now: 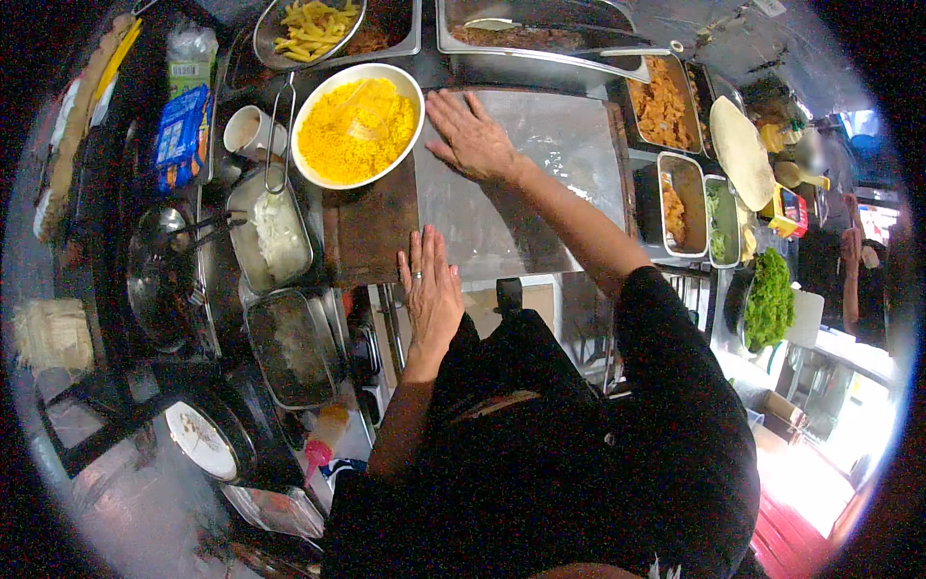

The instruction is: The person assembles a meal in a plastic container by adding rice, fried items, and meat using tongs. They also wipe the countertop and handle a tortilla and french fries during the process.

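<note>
A thin, shiny grey sheet [540, 207] lies over a brown board [371, 227] in front of me. My right hand [473, 137] rests with its fingers stretched out on the sheet's far left part, just right of a white oval bowl [358, 183]. Yellow rice [352, 135] fills the bowl, with a paler patch on top. At the near left edge of the sheet, my left hand [431, 297] lies flat, fingers extended and a ring on one of them. Neither hand holds anything.
Fries sit in a strainer [258, 46] at the back left. Metal trays with food stand along the back and right, one holding orange-brown pieces [662, 101]. A flatbread [741, 154] and lettuce [769, 299] are farther right. Left are tongs [281, 145] and a cup [243, 133].
</note>
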### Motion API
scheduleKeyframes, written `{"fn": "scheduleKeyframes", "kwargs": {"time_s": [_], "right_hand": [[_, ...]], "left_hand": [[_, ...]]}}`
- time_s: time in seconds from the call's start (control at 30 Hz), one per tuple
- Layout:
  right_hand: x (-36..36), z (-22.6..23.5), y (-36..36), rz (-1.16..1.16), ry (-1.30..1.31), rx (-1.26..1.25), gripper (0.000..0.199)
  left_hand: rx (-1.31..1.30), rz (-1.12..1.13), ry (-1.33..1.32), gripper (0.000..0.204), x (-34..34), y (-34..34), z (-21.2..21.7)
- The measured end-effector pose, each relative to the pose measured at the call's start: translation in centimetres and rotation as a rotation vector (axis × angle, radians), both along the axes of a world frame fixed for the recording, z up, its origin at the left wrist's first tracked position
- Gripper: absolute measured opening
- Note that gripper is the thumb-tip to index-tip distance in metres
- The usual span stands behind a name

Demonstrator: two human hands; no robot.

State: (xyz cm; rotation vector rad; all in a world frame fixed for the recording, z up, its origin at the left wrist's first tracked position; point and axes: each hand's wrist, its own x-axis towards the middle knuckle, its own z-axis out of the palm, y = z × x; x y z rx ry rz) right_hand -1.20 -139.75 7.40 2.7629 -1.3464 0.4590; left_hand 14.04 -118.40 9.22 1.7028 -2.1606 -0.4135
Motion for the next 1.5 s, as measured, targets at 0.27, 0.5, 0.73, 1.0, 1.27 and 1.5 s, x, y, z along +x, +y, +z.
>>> {"fn": "scheduleKeyframes", "kwargs": {"time_s": [0.27,0.5,0.73,1.0,1.27,1.5], "right_hand": [[3.0,2.0,8.8,-0.094,-0.037,0.066,0.059],[-0.9,3.1,12.2,0.284,-0.103,0.387,0.057],[0.0,1.0,1.3,0.28,0.159,0.044,0.049],[2.7,2.0,6.4,-0.122,0.069,0.041,0.052],[-3.8,-0.5,2.2,-0.387,0.052,0.058,0.059],[-16.9,0.0,3.8,-0.794,0.298,0.03,0.059]], "left_hand": [[0.013,0.021,0.038,0.055,0.2,-0.2,-0.2],[-0.032,0.069,0.104,0.047,0.0,0.2,0.4],[-0.04,0.055,0.147,0.046,0.4,0.2,1.0],[-0.189,0.055,0.296,0.045,1.4,-3.0,1.7],[-0.104,-0.05,-0.156,0.051,0.2,-8.6,0.1],[-0.169,-0.057,-0.102,0.049,0.3,-8.5,-0.3]]}}
